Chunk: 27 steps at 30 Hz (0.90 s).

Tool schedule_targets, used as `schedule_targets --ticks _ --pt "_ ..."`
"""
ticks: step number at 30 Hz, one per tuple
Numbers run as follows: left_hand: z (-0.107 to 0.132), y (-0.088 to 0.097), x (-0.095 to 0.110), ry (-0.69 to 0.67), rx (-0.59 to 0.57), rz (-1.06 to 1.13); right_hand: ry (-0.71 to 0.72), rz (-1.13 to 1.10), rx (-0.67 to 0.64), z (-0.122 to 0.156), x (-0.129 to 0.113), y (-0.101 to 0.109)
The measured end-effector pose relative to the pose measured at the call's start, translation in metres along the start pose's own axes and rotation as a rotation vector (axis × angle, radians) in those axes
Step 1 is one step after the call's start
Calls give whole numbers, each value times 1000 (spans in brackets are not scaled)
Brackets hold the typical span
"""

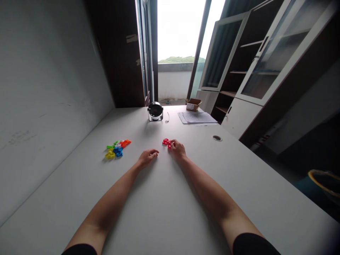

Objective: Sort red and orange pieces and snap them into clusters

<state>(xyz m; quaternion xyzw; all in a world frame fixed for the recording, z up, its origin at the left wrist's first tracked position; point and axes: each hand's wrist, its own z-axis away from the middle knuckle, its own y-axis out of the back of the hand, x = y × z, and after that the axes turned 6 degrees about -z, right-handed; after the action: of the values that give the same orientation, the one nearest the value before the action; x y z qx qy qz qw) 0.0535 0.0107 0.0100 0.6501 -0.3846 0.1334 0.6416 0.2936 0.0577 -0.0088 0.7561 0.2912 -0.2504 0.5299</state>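
Note:
My right hand (178,148) has its fingers closed at the edge of a small group of red plastic pieces (165,141), pinching one red piece (169,145). Their exact shape is too small to make out. To the left of them, my left hand (148,157) rests on the white table (164,198), fingers loosely bent with thumb and fingertips apart, and nothing shows in it. Farther left lies a pile of coloured plastic pieces: yellow ones (109,154), blue ones (118,152), green ones (110,146), orange ones (125,143) and a white one partly covered.
Toward the table's far edge stand a round black device on a silver stand (155,111), a thin short cord (167,117), papers (198,118) and an open cardboard box (193,104). A cable hole (217,138) is at the right. A wall borders the left side; cabinets stand right.

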Motion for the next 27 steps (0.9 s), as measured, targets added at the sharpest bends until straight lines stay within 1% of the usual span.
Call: schedule_targets --ticks 3,5,8,12,18,22,27 --pt "1 0 1 9 2 4 -33 5 27 -2 3 -1" --pt "1 0 1 8 4 6 -31 12 17 -2 4 -2" --pt "1 0 1 -5 4 11 4 45 8 -2 3 -2" --pt "1 0 1 2 -1 18 48 137 6 5 -7 -1" --pt "1 1 2 -5 -6 10 197 287 -48 17 -23 -6" --pt "0 0 -1 -21 3 4 223 300 -63 19 -25 -8" --pt "-1 -2 -3 -32 15 -6 228 302 -48 19 -24 -7"
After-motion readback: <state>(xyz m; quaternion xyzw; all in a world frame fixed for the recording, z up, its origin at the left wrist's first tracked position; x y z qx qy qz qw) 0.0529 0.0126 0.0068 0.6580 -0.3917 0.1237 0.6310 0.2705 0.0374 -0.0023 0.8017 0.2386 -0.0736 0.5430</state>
